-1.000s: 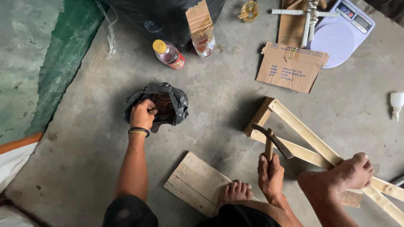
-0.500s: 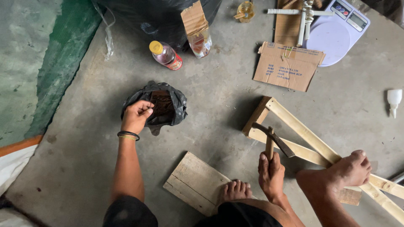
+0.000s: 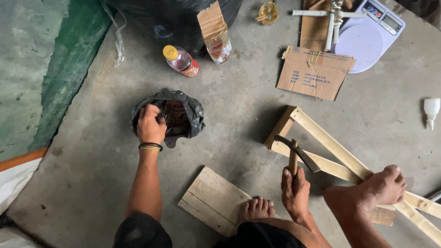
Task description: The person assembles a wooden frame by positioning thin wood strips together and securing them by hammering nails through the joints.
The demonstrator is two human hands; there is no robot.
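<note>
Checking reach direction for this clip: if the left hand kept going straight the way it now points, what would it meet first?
The left hand points into the open black plastic bag and already seems to be at its mouth. Going on, it would likely meet the dark brownish contents first; depth is unclear.

— What lies around the cardboard piece [image 3: 314, 73]?
— A white kitchen scale [image 3: 367, 34] just beyond it, a yellow-capped bottle [image 3: 181, 60] well off to its left, a white squeeze bottle [image 3: 431, 111] to its right.
</note>
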